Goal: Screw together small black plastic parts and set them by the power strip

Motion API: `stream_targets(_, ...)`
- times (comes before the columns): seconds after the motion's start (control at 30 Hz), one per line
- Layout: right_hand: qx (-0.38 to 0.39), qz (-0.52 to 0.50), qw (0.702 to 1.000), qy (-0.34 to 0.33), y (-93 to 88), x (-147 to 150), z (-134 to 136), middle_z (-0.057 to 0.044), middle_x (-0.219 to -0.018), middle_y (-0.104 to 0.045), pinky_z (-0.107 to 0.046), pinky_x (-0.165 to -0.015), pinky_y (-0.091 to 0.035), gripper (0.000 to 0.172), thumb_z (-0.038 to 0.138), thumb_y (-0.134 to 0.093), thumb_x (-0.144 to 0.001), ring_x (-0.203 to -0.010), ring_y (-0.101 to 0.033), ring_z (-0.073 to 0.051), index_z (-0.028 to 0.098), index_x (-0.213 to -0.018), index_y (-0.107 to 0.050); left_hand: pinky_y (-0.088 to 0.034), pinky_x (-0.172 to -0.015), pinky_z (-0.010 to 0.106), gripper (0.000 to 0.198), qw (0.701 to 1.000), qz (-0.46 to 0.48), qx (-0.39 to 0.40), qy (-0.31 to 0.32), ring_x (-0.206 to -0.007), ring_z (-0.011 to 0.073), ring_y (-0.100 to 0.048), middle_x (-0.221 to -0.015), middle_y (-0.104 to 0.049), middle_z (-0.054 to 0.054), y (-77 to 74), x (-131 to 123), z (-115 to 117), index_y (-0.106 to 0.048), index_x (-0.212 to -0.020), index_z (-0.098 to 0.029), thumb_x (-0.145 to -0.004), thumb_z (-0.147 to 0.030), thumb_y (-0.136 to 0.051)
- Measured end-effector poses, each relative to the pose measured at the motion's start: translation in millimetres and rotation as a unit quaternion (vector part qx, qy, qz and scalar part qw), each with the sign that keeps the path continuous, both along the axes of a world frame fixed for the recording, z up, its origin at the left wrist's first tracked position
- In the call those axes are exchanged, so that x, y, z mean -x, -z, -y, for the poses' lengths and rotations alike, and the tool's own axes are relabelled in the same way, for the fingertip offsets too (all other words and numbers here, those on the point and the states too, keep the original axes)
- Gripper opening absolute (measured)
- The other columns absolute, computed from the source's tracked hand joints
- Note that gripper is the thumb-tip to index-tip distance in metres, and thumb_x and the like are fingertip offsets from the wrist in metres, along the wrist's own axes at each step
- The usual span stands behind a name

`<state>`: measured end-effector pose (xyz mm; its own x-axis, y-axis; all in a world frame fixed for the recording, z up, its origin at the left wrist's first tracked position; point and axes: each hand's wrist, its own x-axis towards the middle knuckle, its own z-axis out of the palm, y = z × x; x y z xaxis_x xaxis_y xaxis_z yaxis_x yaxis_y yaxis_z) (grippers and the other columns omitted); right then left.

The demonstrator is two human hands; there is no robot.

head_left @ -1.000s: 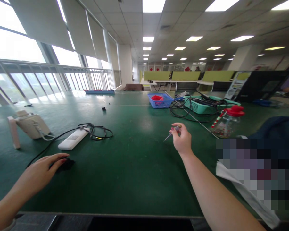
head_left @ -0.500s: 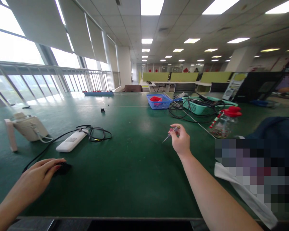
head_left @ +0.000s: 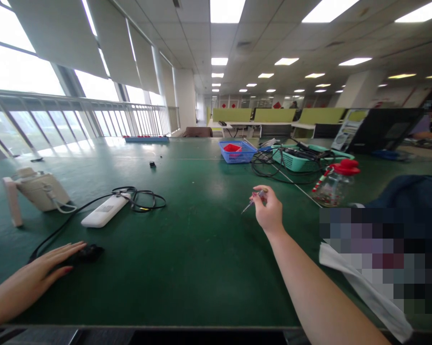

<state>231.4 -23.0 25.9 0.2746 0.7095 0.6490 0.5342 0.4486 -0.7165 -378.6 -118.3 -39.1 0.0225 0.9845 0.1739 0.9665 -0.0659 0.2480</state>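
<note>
Tilted screwdriver, small black object

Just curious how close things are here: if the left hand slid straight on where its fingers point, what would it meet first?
Most likely the small black object right at the fingertips of the left hand; whether they touch it is hard to tell.

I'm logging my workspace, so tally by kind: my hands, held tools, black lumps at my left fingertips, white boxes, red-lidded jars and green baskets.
Left hand and right hand: 2
Slim tool: 1
Black lump: 1
White box: 1
Red-lidded jar: 1
Green basket: 1
Total: 7
</note>
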Motion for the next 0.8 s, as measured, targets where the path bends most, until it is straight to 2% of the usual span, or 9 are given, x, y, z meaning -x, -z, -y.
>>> stream_targets(0.13,0.000,0.002,1.000,0.003,-0.2,1,0,-0.005,-0.080,-0.070,-0.039,-0.076,-0.054,0.019,0.033,-0.055,-0.086,-0.075,-0.069,-0.023,0.022,-0.100,-0.060,-0.041,-0.109,0.044,0.045,0.999,-0.025,-0.017,-0.019,-0.116,0.0257,-0.062,-0.125,-0.067,-0.008,-9.2,-2,1,-0.060,-0.124,-0.041,-0.083,-0.045,-0.044)
stream_targets(0.27,-0.004,-0.002,1.000,0.000,0.0,1,0,-0.005,-0.080,-0.070,-0.039,-0.076,-0.054,0.019,0.033,-0.055,-0.086,-0.075,-0.069,-0.023,0.021,-0.100,-0.060,-0.043,-0.106,0.047,0.051,0.995,-0.032,-0.078,-0.060,-0.116,0.0284,-0.060,-0.128,-0.065,-0.003,-25.3,-19,3,-0.046,-0.136,-0.041,-0.086,-0.045,-0.038)
stream_targets(0.33,-0.005,-0.002,1.000,0.001,0.2,1,0,-0.005,-0.080,-0.070,-0.039,-0.076,-0.054,0.019,0.033,-0.056,-0.086,-0.075,-0.069,-0.023,0.021,-0.100,-0.060,-0.041,-0.109,0.044,0.052,0.996,-0.017,-0.087,-0.033,-0.122,0.0270,-0.056,-0.134,-0.060,-0.003,-33.1,-33,4,-0.045,-0.138,-0.040,-0.086,-0.044,-0.038)
stream_targets(0.4,-0.006,-0.002,1.000,0.004,0.3,1,-1,-0.005,-0.080,-0.071,-0.039,-0.076,-0.055,0.019,0.033,-0.056,-0.086,-0.075,-0.069,-0.023,0.021,-0.101,-0.061,-0.039,-0.111,0.039,0.051,0.997,-0.012,-0.077,0.001,-0.126,0.0250,-0.054,-0.137,-0.058,-0.003,-40.1,-49,5,-0.049,-0.136,-0.037,-0.086,-0.043,-0.040)
stream_targets(0.5,-0.007,-0.002,1.000,0.005,0.5,0,-1,-0.005,-0.081,-0.071,-0.039,-0.076,-0.055,0.019,0.033,-0.056,-0.086,-0.075,-0.069,-0.023,0.021,-0.101,-0.061,-0.040,-0.109,0.037,0.049,0.999,-0.018,-0.038,0.013,-0.121,0.0241,-0.057,-0.134,-0.061,-0.002,-47.0,-70,3,-0.057,-0.130,-0.035,-0.084,-0.042,-0.041)
stream_targets(0.63,-0.010,-0.005,1.000,0.006,0.7,0,-1,-0.004,-0.079,-0.070,-0.039,-0.076,-0.055,0.019,0.033,-0.057,-0.086,-0.074,-0.069,-0.022,0.021,-0.101,-0.061,-0.039,-0.110,0.037,0.048,1.000,-0.007,0.015,0.021,-0.120,0.0255,-0.059,-0.133,-0.062,0.000,-45.3,-78,0,-0.064,-0.123,-0.032,-0.080,-0.041,-0.045)
stream_targets(0.8,-0.006,-0.004,1.000,-0.001,-0.2,1,0,-0.005,-0.081,-0.070,-0.041,-0.078,-0.055,0.019,0.031,-0.056,-0.086,-0.075,-0.069,-0.023,0.021,-0.101,-0.061,-0.037,-0.111,0.038,0.048,0.998,0.035,0.037,0.029,-0.122,0.0248,-0.058,-0.131,-0.064,-0.001,-35.5,-65,-3,-0.064,-0.123,-0.033,-0.077,-0.042,-0.052)
